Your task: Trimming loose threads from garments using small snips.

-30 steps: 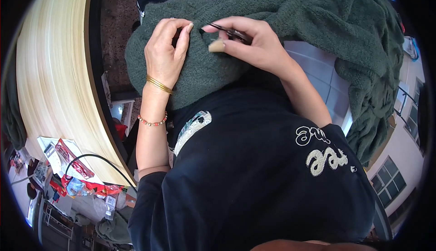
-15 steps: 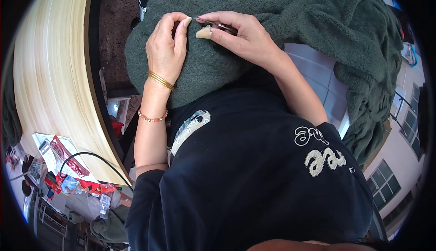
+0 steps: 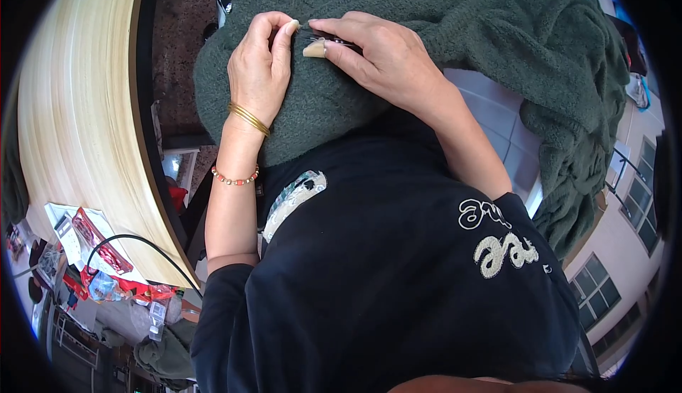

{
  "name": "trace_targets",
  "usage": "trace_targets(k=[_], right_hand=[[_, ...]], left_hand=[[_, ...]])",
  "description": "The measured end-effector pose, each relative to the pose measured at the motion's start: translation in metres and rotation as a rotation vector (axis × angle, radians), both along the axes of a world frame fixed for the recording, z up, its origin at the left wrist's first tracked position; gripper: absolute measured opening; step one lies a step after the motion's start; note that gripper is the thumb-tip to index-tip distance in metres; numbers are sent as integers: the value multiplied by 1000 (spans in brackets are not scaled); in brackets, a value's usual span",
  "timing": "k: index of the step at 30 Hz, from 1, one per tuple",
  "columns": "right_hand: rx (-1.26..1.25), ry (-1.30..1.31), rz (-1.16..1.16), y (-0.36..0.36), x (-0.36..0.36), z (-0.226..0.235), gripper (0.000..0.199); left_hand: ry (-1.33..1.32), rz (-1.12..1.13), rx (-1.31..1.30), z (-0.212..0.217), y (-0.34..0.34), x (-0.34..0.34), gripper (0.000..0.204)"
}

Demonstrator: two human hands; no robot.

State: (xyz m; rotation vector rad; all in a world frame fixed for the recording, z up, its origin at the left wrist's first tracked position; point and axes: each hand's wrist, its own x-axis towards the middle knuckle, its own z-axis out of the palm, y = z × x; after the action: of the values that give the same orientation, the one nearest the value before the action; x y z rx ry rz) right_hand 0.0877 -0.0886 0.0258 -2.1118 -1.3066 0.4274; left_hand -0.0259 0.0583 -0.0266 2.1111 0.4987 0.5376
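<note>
Over my lap lies a dark green fuzzy knit garment (image 3: 312, 119), and both my hands work close together at its far part. My left hand (image 3: 259, 66) is closed in a pinch, thumb against forefinger, on the knit; what the fingertips hold is too small to make out. Just to its right, my right hand (image 3: 394, 55) is closed around small metal snips (image 3: 334, 39), partly hidden by the fingers. The snips' tips point left toward the left fingertips. A beige cover (image 3: 315, 50) sits on my right thumb's tip.
A pale wood table (image 3: 78, 109) with a dark edge stands to the left. On its near corner lie papers and a red package (image 3: 103, 240), with a black cable (image 3: 153, 240) across. The garment's rest drapes right over a light tiled-looking surface (image 3: 490, 105).
Both hands have shifted slightly farther from my body. The snips sit at a slightly different angle in my right hand, with less of them showing. My left pinch stays closed.
</note>
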Motion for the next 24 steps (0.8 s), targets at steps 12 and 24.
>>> trace_targets(k=[12,24], right_hand=[[-86,-146,-45,11,5,10,27],[-232,-218,-20,21,7,17,23]], left_hand=[[11,2,3,-1,-1,2,13],[-10,-5,137,-3,-3,3,13]])
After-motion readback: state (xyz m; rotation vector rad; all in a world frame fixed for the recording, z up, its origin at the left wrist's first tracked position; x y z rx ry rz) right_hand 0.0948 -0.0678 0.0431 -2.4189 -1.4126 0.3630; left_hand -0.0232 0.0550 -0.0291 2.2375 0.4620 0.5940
